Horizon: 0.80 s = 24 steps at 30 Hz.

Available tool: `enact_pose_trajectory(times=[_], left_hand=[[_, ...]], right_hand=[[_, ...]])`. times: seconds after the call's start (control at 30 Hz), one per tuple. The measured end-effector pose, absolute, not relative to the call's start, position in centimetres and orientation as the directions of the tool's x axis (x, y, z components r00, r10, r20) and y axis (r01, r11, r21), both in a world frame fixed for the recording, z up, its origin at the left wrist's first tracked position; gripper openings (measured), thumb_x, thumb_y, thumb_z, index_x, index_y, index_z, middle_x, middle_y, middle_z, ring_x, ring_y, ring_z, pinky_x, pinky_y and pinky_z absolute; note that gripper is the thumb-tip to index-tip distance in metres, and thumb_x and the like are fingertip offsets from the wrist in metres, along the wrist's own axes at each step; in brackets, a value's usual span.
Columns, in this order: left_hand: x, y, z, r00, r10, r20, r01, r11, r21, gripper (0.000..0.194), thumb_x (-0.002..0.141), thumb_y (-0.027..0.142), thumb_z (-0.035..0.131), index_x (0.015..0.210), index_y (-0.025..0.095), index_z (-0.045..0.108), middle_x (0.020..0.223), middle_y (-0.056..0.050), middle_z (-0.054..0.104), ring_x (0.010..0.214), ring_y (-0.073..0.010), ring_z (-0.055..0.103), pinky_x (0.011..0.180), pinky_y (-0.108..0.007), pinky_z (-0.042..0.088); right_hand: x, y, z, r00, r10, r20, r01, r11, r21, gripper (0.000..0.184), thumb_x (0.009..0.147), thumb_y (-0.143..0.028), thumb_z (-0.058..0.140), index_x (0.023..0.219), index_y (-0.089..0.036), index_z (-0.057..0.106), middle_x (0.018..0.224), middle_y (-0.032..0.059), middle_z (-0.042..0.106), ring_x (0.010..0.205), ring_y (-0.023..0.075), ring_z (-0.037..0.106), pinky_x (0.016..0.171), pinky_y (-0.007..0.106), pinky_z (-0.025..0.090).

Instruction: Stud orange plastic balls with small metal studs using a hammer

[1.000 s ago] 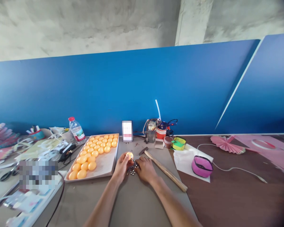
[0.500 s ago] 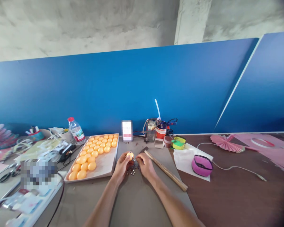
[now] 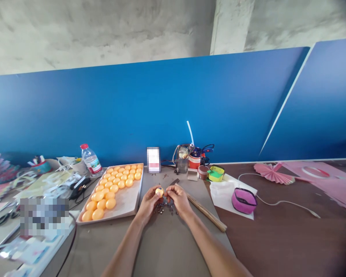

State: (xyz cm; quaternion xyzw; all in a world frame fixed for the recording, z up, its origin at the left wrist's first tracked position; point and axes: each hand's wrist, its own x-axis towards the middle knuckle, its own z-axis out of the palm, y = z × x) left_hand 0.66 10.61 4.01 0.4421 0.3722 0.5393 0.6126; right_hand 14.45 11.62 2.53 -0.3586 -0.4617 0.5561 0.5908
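Orange ball (image 3: 159, 192) in left hand (image 3: 149, 202), above bench (image 3: 161, 246)
The right hand (image 3: 179, 198) had its fingertips pinched beside the ball; small metallic parts (image 3: 161, 209) lay below, hammer (image 3: 206, 211) to the right.

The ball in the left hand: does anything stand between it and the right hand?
Nothing visible stands between the ball and the right hand. The hammer lies on the far side of that hand, outside the gap.

Balls (image 3: 98, 214) orange; container (image 3: 244, 206) purple w/ blk rim; partition (image 3: 132, 104) blue.
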Motion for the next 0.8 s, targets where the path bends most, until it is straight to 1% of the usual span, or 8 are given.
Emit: enact_pose_trajectory(times=[0.13, 0.27, 0.5, 0.6, 0.8], left_hand=[[0.67, 10.66, 3.91, 0.147, 0.989, 0.031, -0.319, 0.018, 0.947, 0.043, 0.063, 0.036, 0.071, 0.099, 0.016, 0.061, 0.087, -0.004, 0.062, 0.075, -0.0149, 0.057, 0.069, -0.027, 0.045], [0.59, 10.72, 3.66, 0.161, 0.986, 0.036, -0.292, 0.012, 0.956, 0.041, 0.066, 0.034, 0.069, 0.101, 0.017, 0.060, 0.088, -0.004, 0.061, 0.075, -0.0146, 0.057, 0.068, -0.026, 0.045], [0.43, 10.84, 3.37, 0.167, 0.984, 0.060, -0.266, -0.013, 0.964, 0.040, 0.068, 0.035, 0.067, 0.102, 0.016, 0.059, 0.088, -0.005, 0.061, 0.074, -0.0157, 0.057, 0.070, -0.028, 0.045], [0.43, 10.80, 3.43, 0.170, 0.984, 0.056, -0.269, -0.008, 0.963, 0.040, 0.067, 0.036, 0.068, 0.101, 0.016, 0.059, 0.087, -0.005, 0.062, 0.074, -0.0160, 0.057, 0.071, -0.029, 0.045], [0.54, 10.68, 3.69, 0.164, 0.986, 0.036, -0.289, 0.013, 0.957, 0.038, 0.066, 0.034, 0.069, 0.099, 0.018, 0.061, 0.086, -0.004, 0.062, 0.075, -0.0151, 0.057, 0.071, -0.027, 0.044]], right_hand=[[14.36, 11.26, 3.07, -0.071, 0.987, 0.147, -0.270, 0.123, -0.955, 0.016, 0.066, -0.035, 0.058, 0.069, -0.020, 0.053, 0.059, -0.0033, 0.053, 0.049, 0.0101, 0.042, 0.051, 0.024, 0.032], [14.30, 11.10, 3.25, -0.087, 0.986, 0.142, -0.258, 0.115, -0.959, 0.018, 0.067, -0.037, 0.057, 0.067, -0.020, 0.052, 0.052, -0.0055, 0.046, 0.048, 0.0098, 0.039, 0.051, 0.023, 0.030], [14.22, 11.49, 2.59, -0.105, 0.990, 0.092, -0.331, 0.052, -0.942, 0.015, 0.066, -0.033, 0.059, 0.073, -0.020, 0.055, 0.049, -0.0051, 0.050, 0.047, 0.0110, 0.045, 0.052, 0.024, 0.032], [14.25, 11.36, 2.79, -0.102, 0.991, 0.087, -0.302, 0.052, -0.952, 0.015, 0.066, -0.033, 0.059, 0.071, -0.020, 0.055, 0.050, -0.0046, 0.051, 0.048, 0.0114, 0.046, 0.053, 0.025, 0.033], [14.30, 10.93, 3.31, -0.120, 0.987, 0.109, -0.224, 0.080, -0.971, 0.016, 0.067, -0.036, 0.056, 0.066, -0.020, 0.052, 0.049, -0.0053, 0.046, 0.048, 0.0103, 0.040, 0.052, 0.024, 0.031]])
